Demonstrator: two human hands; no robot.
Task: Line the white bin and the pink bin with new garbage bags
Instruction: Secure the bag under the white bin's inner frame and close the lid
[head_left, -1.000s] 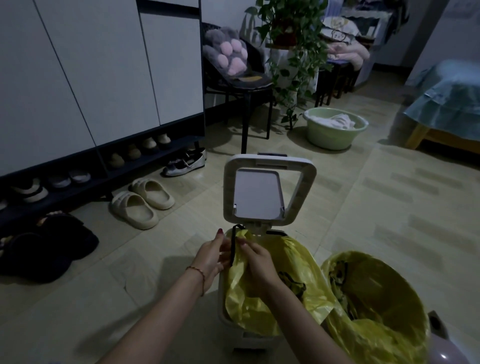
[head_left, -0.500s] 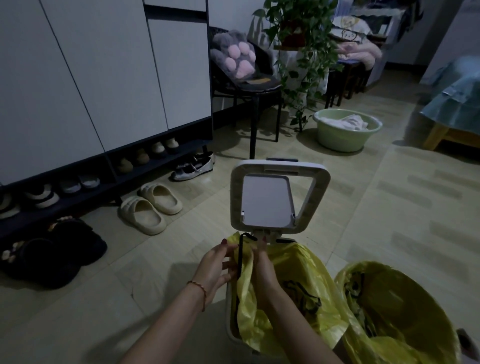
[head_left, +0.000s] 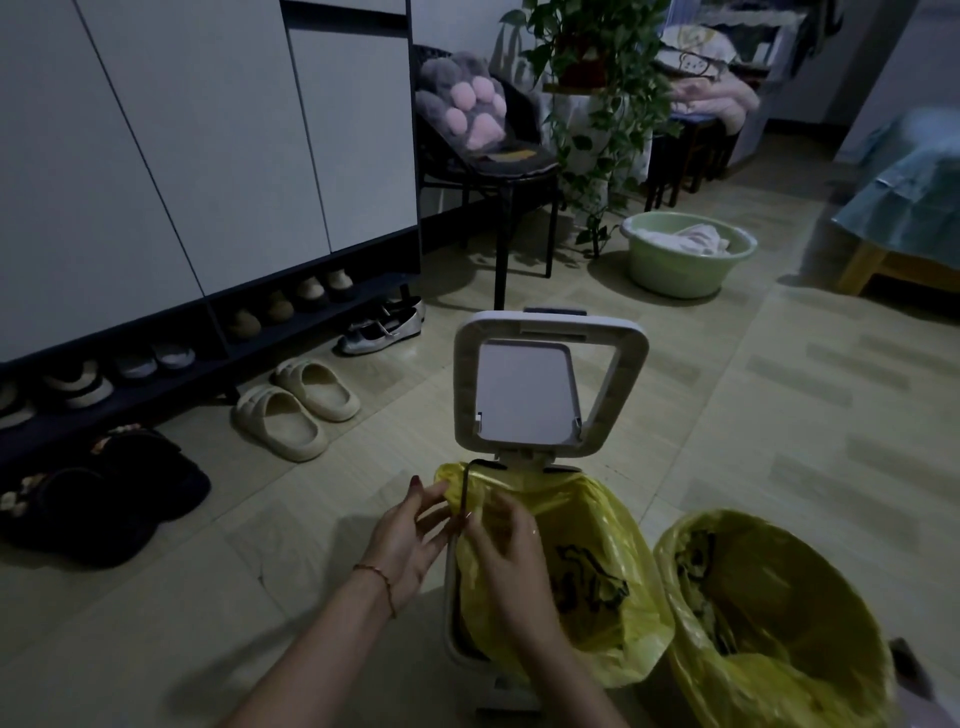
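The white bin (head_left: 453, 642) stands on the floor in front of me with its framed lid (head_left: 550, 384) tipped up. A yellow garbage bag (head_left: 597, 525) with a black drawstring (head_left: 462, 496) sits in its mouth, draped over the rim. At the bin's left rim, my left hand (head_left: 410, 535) pinches the bag's edge beside the drawstring. My right hand (head_left: 511, 551), slightly blurred, grips the same edge from inside the bin. To the right, the pink bin (head_left: 937, 716) is almost wholly covered by its own yellow bag (head_left: 779, 597).
Cream slippers (head_left: 296, 408) and dark shoes (head_left: 104, 499) lie left, along a shoe rack under white cabinets (head_left: 208, 156). Behind the bin stand a black chair (head_left: 498, 166), a trailing plant (head_left: 597, 104) and a green basin (head_left: 688, 254). A bed (head_left: 914, 208) is far right.
My hands have stayed at the white bin's left rim, working the bag's edge; the left hand has spread slightly away from the right. The view has shifted a little.
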